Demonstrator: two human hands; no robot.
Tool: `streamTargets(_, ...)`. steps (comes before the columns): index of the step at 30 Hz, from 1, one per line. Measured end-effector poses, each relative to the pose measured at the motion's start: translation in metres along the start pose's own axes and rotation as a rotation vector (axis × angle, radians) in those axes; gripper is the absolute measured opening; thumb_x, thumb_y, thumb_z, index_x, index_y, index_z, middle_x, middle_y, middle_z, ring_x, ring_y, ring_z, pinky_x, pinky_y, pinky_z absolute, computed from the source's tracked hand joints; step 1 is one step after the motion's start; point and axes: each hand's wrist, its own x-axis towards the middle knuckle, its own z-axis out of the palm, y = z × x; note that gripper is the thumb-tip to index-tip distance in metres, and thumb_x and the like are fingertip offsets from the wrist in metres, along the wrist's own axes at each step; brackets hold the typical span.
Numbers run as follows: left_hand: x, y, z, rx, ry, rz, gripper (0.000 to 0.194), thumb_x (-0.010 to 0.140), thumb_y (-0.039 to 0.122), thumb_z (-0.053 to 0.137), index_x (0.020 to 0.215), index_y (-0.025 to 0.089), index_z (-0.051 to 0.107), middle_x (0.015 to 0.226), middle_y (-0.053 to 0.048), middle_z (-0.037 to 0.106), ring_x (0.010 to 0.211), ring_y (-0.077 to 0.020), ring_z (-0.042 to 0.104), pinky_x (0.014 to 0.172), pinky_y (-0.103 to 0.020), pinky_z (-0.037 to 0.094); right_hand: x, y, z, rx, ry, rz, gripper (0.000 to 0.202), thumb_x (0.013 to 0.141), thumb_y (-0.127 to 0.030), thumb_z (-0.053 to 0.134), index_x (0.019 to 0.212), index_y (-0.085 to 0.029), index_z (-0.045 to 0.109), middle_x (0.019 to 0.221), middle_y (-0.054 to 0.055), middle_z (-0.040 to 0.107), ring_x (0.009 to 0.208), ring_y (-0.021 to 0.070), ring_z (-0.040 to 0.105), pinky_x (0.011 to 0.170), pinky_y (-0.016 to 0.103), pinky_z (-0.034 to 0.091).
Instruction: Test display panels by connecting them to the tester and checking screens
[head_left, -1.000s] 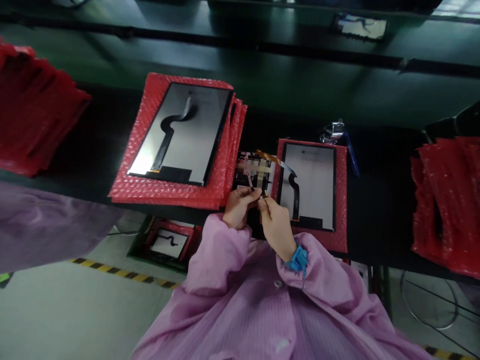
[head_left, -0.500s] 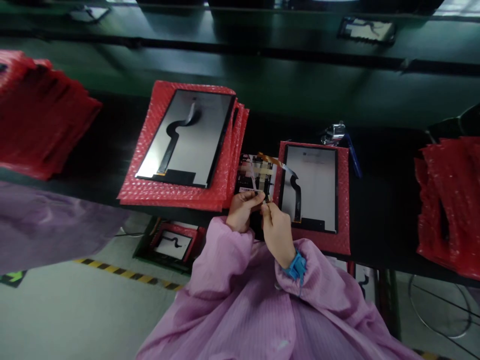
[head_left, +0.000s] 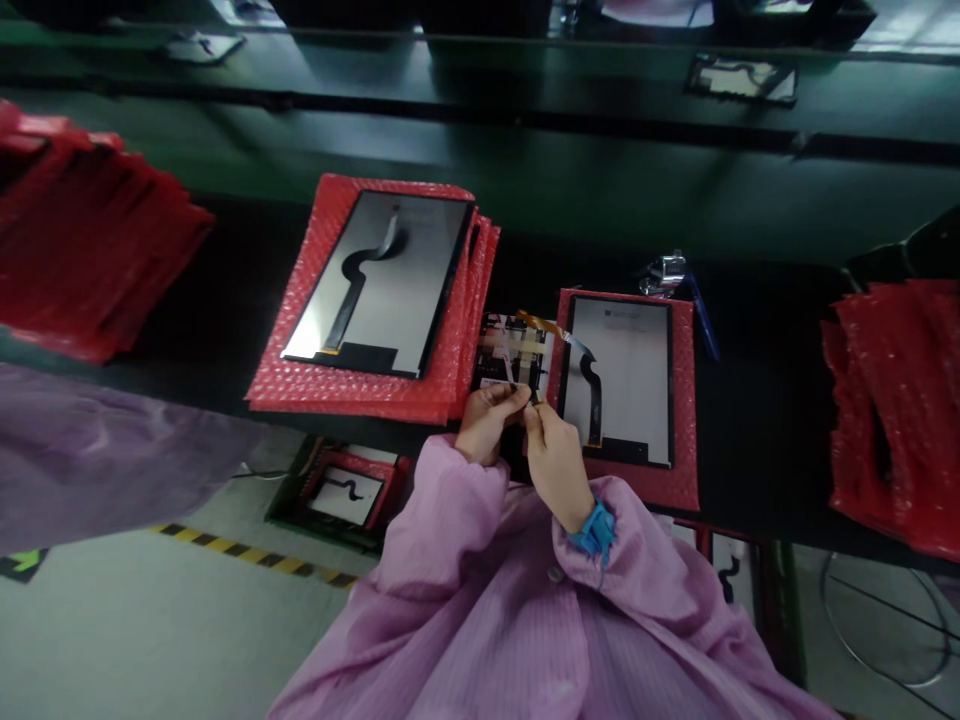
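My left hand (head_left: 486, 420) and my right hand (head_left: 555, 455) meet fingertip to fingertip at the near edge of a small circuit board assembly (head_left: 517, 345). Both are closed in a pinch; a tiny dark piece shows between the fingertips, too small to name. An orange-and-black flex cable (head_left: 591, 375) runs from the assembly onto an LCD panel (head_left: 634, 360), which lies on a red bubble-wrap bag (head_left: 682, 400) just right of my hands. To the left, another LCD panel (head_left: 420, 270) with a curled black flex cable rests on stacked red bubble bags (head_left: 300, 390).
Piles of red bubble bags lie at far left (head_left: 97, 250) and far right (head_left: 892, 410). Behind the right panel are a shiny metal item (head_left: 666, 272) and a blue pen-like stick (head_left: 703, 315). A purple sleeve (head_left: 112, 450) of another person reaches in from the left. A crate (head_left: 322, 520) sits below the table.
The view has shifted slightly, so the table things sit a little lower. My hands keep the same pinch at the same spot on the assembly.
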Motion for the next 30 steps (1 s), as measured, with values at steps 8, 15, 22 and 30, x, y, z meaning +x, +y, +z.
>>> streamTargets(8, -0.002, -0.004, 0.003, -0.002, 0.031, 0.011, 0.049, 0.034, 0.038, 0.097, 0.059, 0.013, 0.064, 0.059, 0.0, 0.065, 0.055, -0.0102, 0.059, 0.055, -0.022, 0.046, -0.003, 0.003, 0.008, 0.02, 0.042, 0.044, 0.035, 0.104, -0.031, 0.029, 0.096, -0.016, 0.06, 0.075, 0.006, 0.063, 0.063, 0.0177, 0.056, 0.061, 0.027, 0.033)
streamTargets(15, 0.018, 0.007, -0.005, -0.004, 0.079, 0.11, 0.045, 0.05, 0.04, 0.094, 0.063, 0.014, 0.059, 0.06, 0.0, 0.067, 0.059, -0.012, 0.066, 0.065, -0.025, 0.054, -0.024, 0.005, 0.01, 0.141, 0.033, 0.061, 0.034, 0.103, -0.033, 0.029, 0.08, -0.02, 0.051, 0.063, 0.001, 0.054, 0.055, 0.0152, 0.052, 0.059, 0.027, 0.033)
streamTargets(22, 0.02, 0.006, -0.002, 0.023, 0.012, 0.159, 0.055, 0.046, 0.049, 0.095, 0.065, 0.014, 0.056, 0.061, -0.001, 0.067, 0.063, -0.017, 0.071, 0.073, -0.032, 0.058, -0.036, 0.003, -0.021, 0.527, -0.163, 0.053, 0.033, 0.103, -0.048, 0.038, 0.084, -0.022, 0.043, 0.061, -0.006, 0.047, 0.055, 0.0096, 0.044, 0.059, 0.022, 0.035)
streamTargets(30, 0.004, 0.007, -0.01, 0.114, -0.064, 0.199, 0.058, 0.065, 0.064, 0.08, 0.089, 0.013, 0.066, 0.087, -0.008, 0.075, 0.083, -0.0211, 0.074, 0.088, -0.038, 0.058, -0.047, -0.03, -0.084, 0.143, -0.576, -0.113, 0.031, 0.104, -0.035, 0.045, 0.077, -0.019, 0.048, 0.079, 0.0, 0.062, 0.075, 0.013, 0.051, 0.07, 0.026, 0.036)
